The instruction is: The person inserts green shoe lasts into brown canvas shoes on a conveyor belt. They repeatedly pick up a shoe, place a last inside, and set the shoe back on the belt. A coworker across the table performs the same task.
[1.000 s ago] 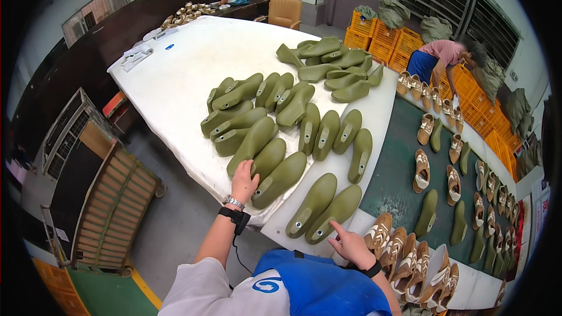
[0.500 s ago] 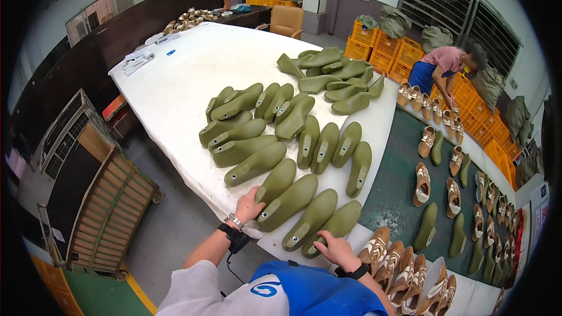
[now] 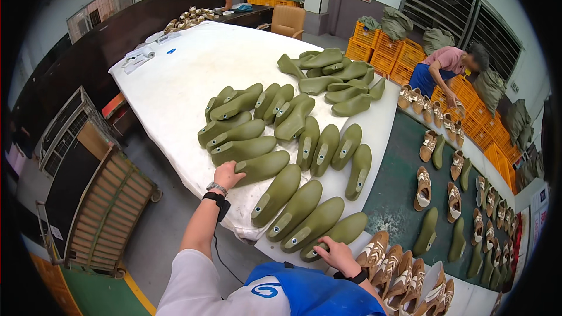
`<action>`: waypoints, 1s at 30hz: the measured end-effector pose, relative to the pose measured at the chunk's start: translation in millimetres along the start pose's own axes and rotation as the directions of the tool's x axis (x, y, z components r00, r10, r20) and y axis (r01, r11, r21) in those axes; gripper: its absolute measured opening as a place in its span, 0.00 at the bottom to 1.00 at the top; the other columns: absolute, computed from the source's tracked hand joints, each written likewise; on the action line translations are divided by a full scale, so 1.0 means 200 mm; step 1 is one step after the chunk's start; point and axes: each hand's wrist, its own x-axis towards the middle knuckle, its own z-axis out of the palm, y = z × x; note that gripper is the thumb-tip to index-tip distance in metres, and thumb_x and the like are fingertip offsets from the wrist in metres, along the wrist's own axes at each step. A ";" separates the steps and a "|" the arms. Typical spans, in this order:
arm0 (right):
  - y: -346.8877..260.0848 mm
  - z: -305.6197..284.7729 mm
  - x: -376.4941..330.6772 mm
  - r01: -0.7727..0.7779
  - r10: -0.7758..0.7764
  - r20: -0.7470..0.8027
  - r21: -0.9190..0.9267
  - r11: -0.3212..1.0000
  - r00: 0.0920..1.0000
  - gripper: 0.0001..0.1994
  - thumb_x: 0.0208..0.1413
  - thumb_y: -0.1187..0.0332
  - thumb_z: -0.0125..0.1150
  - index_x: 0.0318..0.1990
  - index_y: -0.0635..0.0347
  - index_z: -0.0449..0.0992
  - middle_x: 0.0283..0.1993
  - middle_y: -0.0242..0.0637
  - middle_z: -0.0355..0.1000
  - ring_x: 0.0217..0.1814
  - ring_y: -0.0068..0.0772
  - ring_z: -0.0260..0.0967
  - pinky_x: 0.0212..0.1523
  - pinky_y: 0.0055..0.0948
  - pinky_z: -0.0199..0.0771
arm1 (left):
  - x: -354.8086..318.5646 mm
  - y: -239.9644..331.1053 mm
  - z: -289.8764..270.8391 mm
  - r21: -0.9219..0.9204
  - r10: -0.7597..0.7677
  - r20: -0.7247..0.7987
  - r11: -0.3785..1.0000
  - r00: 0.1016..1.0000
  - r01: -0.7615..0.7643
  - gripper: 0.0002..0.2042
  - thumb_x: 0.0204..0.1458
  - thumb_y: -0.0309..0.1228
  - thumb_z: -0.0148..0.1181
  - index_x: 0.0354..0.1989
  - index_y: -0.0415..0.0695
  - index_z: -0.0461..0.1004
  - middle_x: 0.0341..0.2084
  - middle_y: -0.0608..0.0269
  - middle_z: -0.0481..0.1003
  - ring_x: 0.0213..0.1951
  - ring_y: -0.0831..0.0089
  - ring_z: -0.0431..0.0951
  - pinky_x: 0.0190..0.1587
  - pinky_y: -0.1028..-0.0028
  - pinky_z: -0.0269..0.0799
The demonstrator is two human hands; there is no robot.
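Observation:
Several olive-green shoe lasts lie in loose rows on a white-covered table (image 3: 193, 64). My left hand (image 3: 227, 175) is closed round the heel end of one shoe last (image 3: 266, 165), at the table's near left edge. Close to my body, my right hand (image 3: 341, 258) grips the heel end of the nearest shoe last (image 3: 345, 229), its thumb and fingers on the end. Between the hands, more lasts (image 3: 278, 196) lie side by side, toes pointing away to the right. Part of each hand's grip is hidden.
Brown-and-white shoes (image 3: 389, 269) stand in a row by my right arm. A green work surface (image 3: 386, 193) on the right carries more shoes and lasts. Beyond it, a person (image 3: 436, 67) bends over shoes near orange crates (image 3: 383, 52). A wheeled rack (image 3: 111, 210) stands left.
My left hand has moved forward and left from one shoe last to another farther off. The near lasts have shifted and turned slightly. My right hand stays at the nearest last.

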 end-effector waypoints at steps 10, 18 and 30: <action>0.02 0.03 0.00 -0.049 0.049 -0.038 0.021 0.999 0.998 0.19 0.55 0.45 0.55 0.43 0.48 0.74 0.24 0.43 0.75 0.30 0.50 0.74 0.31 0.44 0.73 | -0.36 0.26 0.11 -0.266 -0.020 -0.015 0.964 1.000 0.015 0.21 0.45 0.36 0.64 0.43 0.34 0.70 0.37 0.41 0.74 0.41 0.46 0.73 0.46 0.56 0.70; 0.06 0.05 0.00 -0.039 0.039 0.002 0.066 0.997 0.999 0.20 0.56 0.45 0.53 0.44 0.48 0.73 0.28 0.44 0.76 0.32 0.50 0.75 0.33 0.45 0.73 | -0.68 0.70 0.07 -0.380 0.425 -0.168 0.805 0.890 -0.456 0.31 0.44 0.36 0.66 0.56 0.36 0.63 0.54 0.42 0.63 0.58 0.40 0.59 0.61 0.51 0.54; 0.12 0.12 0.02 -0.046 0.048 -0.022 0.071 0.996 0.999 0.21 0.57 0.42 0.50 0.47 0.45 0.72 0.29 0.46 0.76 0.33 0.53 0.74 0.33 0.47 0.74 | -0.88 0.90 0.28 -0.263 0.683 0.070 0.715 0.727 -0.647 0.26 0.41 0.52 0.67 0.46 0.49 0.75 0.55 0.42 0.63 0.55 0.51 0.67 0.58 0.44 0.55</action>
